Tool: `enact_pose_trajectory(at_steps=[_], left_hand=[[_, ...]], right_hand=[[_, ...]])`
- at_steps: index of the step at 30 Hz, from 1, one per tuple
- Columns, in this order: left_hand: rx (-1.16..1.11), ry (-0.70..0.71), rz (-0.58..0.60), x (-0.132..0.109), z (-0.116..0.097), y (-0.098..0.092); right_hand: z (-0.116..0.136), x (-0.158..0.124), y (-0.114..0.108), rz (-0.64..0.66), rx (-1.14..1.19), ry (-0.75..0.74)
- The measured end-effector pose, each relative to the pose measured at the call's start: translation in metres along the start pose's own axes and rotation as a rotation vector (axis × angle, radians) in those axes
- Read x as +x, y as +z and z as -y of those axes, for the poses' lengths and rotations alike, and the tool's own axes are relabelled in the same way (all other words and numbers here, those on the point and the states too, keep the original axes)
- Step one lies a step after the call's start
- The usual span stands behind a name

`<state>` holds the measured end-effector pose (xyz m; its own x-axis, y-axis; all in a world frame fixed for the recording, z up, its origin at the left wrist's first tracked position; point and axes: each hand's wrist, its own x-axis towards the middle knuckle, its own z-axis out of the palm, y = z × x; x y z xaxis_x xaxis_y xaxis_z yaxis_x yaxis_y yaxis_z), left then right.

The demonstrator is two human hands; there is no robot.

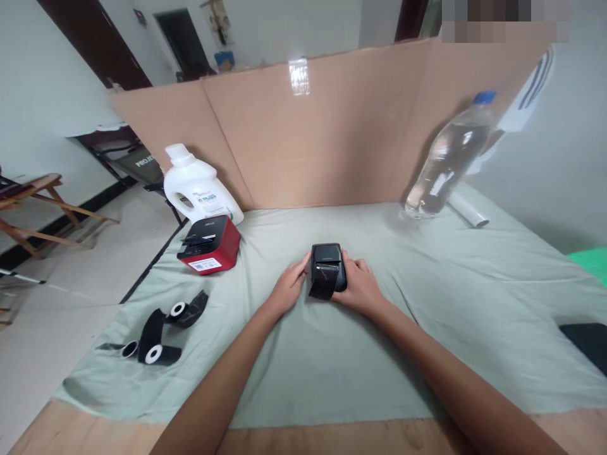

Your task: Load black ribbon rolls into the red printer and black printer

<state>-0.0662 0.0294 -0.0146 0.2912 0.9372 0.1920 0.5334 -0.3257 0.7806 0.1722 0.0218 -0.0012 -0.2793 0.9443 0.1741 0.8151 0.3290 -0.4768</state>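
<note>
A small black printer [327, 254] with a glossy dark strip [324, 281] hanging from its front is near the middle of the cloth. My right hand [360, 285] grips its right side, with the thumb low at the front. On the opposite side, my left hand [288, 287] has its fingertips pressed to the printer's edge, partly hidden behind it. To the left stands a red and black boxy printer [222, 248] with a dark strip on top. Several rolls of black tape-like material [168, 355] with white cores lie nearer me, some partly unwound.
A white detergent bottle [202, 183] stands behind the red printer. At the right are a large clear bottle [448, 161] with a blue cap, a white tube [467, 210] and a dark flat object [588, 344]. A cardboard panel [308, 145] borders the cloth-covered table [332, 373]. Behind the panel is a person's sleeve [526, 95].
</note>
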Motion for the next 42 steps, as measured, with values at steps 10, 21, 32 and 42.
enact_pose_trajectory(at_steps=[10, 21, 32, 42], left_hand=[[-0.073, 0.088, -0.007, 0.018, 0.004, -0.002], [0.127, 0.024, -0.035, 0.059, -0.026, -0.014], [0.784, 0.028, 0.490, 0.114, -0.094, -0.016], [0.330, 0.071, 0.125, 0.084, -0.103, -0.064]], right_hand=[[0.013, 0.001, -0.001, -0.083, 0.032, 0.072], [0.011, 0.000, -0.003, -0.074, 0.058, 0.073], [0.005, 0.000, 0.004, -0.040, -0.004, 0.068], [0.003, -0.002, 0.000, -0.047, 0.002, 0.030]])
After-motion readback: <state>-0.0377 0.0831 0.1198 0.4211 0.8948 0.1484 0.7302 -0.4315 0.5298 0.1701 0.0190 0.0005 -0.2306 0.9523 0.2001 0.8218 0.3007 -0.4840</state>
